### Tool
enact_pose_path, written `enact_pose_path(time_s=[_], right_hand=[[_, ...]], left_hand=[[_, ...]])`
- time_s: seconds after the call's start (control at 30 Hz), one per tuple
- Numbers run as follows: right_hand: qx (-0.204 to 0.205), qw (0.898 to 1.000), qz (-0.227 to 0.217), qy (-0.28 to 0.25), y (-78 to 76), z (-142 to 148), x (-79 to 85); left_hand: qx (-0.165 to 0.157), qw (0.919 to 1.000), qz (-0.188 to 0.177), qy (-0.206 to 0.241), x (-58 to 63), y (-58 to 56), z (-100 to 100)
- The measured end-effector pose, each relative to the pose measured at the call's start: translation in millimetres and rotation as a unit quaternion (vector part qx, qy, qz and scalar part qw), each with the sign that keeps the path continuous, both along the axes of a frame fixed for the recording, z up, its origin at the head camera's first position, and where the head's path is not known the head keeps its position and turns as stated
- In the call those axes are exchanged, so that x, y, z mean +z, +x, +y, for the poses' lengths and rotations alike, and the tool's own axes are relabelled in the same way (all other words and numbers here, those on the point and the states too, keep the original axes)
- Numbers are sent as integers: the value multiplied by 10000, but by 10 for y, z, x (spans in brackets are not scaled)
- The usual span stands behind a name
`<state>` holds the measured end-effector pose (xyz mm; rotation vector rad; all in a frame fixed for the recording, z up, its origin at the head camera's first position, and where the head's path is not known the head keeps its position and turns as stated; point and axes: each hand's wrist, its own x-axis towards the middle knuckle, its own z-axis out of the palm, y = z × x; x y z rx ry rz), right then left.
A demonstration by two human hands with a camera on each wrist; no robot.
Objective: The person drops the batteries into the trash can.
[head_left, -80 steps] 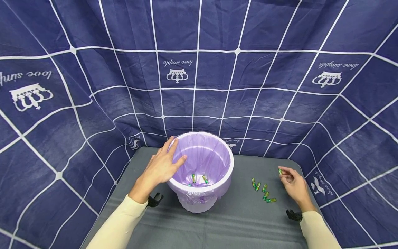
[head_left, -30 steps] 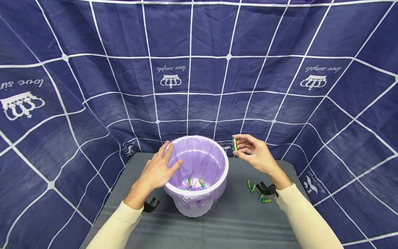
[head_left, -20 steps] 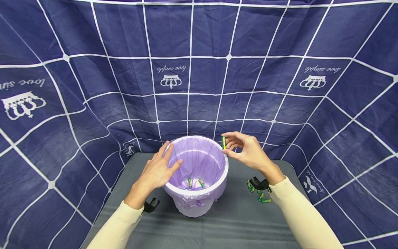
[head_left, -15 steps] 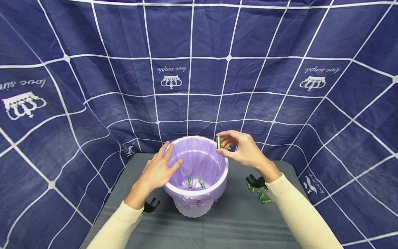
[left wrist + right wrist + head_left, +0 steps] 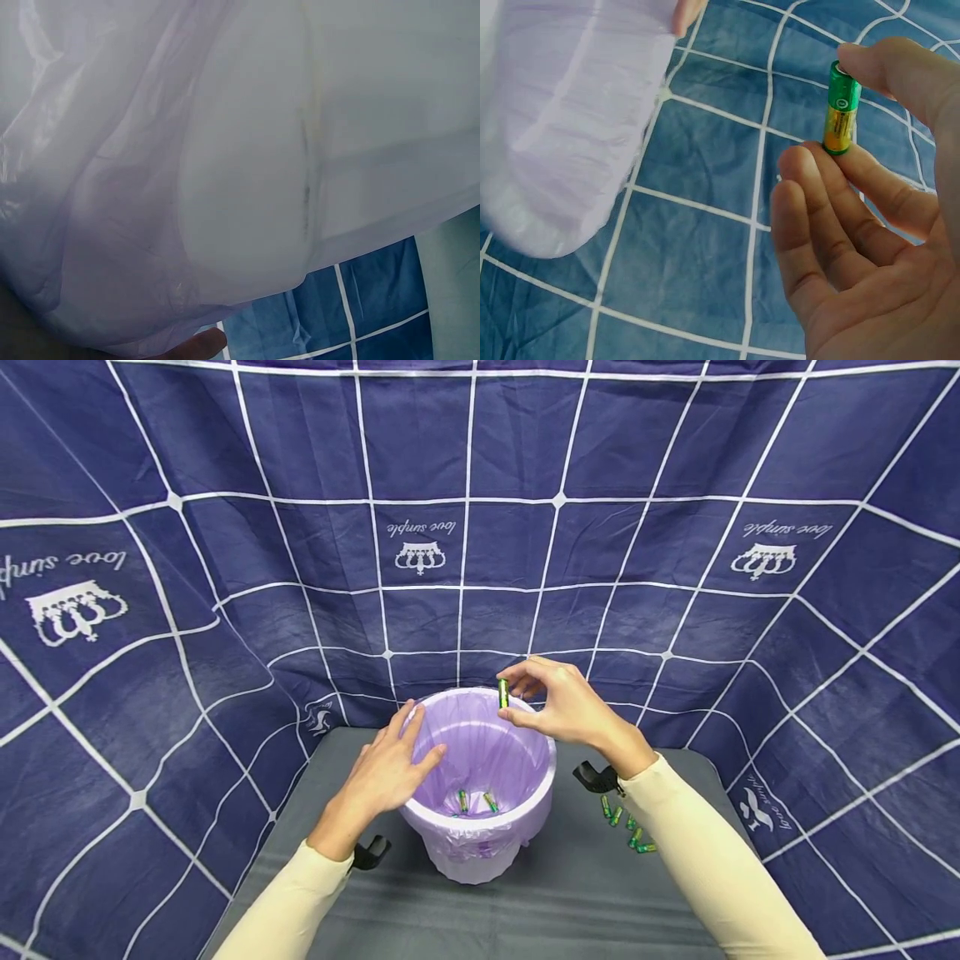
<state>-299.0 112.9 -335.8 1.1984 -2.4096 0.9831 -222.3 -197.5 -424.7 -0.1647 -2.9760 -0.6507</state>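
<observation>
My right hand (image 5: 558,702) pinches a green and gold battery (image 5: 503,693) by its ends, thumb at one end and a finger at the other. It is held above the back right rim of a white bin (image 5: 480,864) lined with a purple bag (image 5: 480,739). The right wrist view shows the battery (image 5: 841,109) upright between thumb and finger. My left hand (image 5: 386,768) rests on the bin's left rim with its fingers spread and straight. Inside the bin lie a battery (image 5: 462,802), another battery (image 5: 491,802) and a partly hidden one.
Several batteries (image 5: 617,816) lie on the grey cloth surface (image 5: 570,893) right of the bin, partly behind the right forearm. Blue curtains (image 5: 510,543) with white lines enclose the back and sides. A black wrist mount (image 5: 596,777) sits on the right wrist.
My right hand lifted a battery from the far right side and carried it left to over the bin's rim. My left hand has stayed on the rim.
</observation>
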Motion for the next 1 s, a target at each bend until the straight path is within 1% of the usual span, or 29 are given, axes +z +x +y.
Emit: enact_pose_path(time_s=[0.2, 0.37, 0.6, 0.7, 0.9, 1.0], right_hand=[[-18, 9998, 29, 206, -44, -101, 44], [39, 9992, 109, 378, -93, -189, 68], [116, 9988, -4, 470, -119, -249, 78], [48, 9984, -69, 553, -125, -241, 67], [-223, 9953, -184, 923, -118, -169, 36], [-297, 9947, -195, 966, -114, -114, 14]], left_hand=[[13, 10000, -55, 10, 1, -13, 2], [-3, 10000, 20, -27, 5, -10, -2], [-4, 10000, 28, -1, -7, -17, 7], [-1, 10000, 1, 17, -1, -15, 17], [-26, 10000, 64, 36, -1, -16, 15], [-22, 10000, 68, 46, -3, -20, 15]])
